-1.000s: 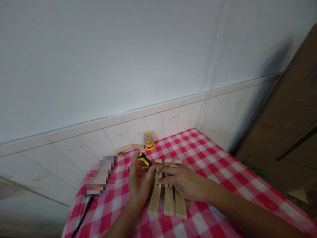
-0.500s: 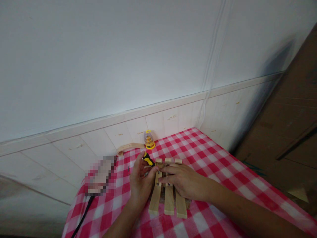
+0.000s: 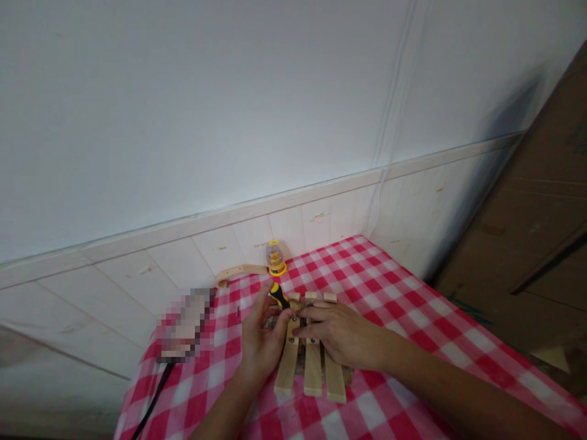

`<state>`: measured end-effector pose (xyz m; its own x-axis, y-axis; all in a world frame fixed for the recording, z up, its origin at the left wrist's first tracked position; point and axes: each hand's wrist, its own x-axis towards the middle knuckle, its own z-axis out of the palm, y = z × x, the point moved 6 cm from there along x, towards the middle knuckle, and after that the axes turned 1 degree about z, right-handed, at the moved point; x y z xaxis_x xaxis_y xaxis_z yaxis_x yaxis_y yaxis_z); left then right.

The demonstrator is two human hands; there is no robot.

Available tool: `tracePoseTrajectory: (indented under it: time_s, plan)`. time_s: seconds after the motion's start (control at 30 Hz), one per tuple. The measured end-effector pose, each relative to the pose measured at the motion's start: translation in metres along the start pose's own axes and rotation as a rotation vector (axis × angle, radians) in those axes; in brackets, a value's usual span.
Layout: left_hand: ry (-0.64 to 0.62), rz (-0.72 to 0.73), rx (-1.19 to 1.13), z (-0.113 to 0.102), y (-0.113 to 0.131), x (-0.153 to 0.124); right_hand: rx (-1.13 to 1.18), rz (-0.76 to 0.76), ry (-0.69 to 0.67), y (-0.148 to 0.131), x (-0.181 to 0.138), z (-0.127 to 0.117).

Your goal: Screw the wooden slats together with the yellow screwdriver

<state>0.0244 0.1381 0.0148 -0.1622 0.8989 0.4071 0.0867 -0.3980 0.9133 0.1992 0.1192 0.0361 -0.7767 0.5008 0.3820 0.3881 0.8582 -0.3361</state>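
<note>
A small screwdriver [image 3: 279,296] with a yellow and black handle leans in my left hand [image 3: 260,335], its lower end pinched by the thumb. The tip points down at a screw near the upper part of the left wooden slat [image 3: 287,366]. My right hand [image 3: 343,330] lies over the slats with fingers stretched out, fingertips beside the screw. Under it run the middle wooden slat [image 3: 313,370] and the right wooden slat [image 3: 336,384]. Dark screw heads show on the left and middle slats. Something brownish beneath the slats is mostly hidden.
A clear, yellow-based container [image 3: 276,261] stands by the wall, beside a curved wooden piece [image 3: 243,269]. A small metal piece [image 3: 237,311] lies left of my hand. Farther left are a blurred-out object [image 3: 188,324] and a black cable [image 3: 156,394]. Red-and-white checked cloth [image 3: 389,290] covers the table.
The screwdriver handle has turned in my left fingers and stands a little more upright, shifted slightly right. My right hand stays on the slats.
</note>
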Motion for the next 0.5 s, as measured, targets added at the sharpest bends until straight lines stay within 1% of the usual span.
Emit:
tracePoseTrajectory:
  time_s: [0.17, 0.3, 0.5]
  plan:
    - [-0.044, 0.009, -0.006, 0.0013, 0.0003, -0.0026, -0.007, 0.005, -0.025, -0.0021, 0.001, -0.0015]
    - [-0.075, 0.027, -0.025, 0.0017, 0.0017, -0.0032, 0.005, 0.007, -0.013, -0.003, 0.0022, -0.0036]
    - [-0.099, -0.003, -0.083, 0.0037, 0.0, -0.0033, 0.009, 0.013, -0.033, -0.0007, 0.0017, -0.0003]
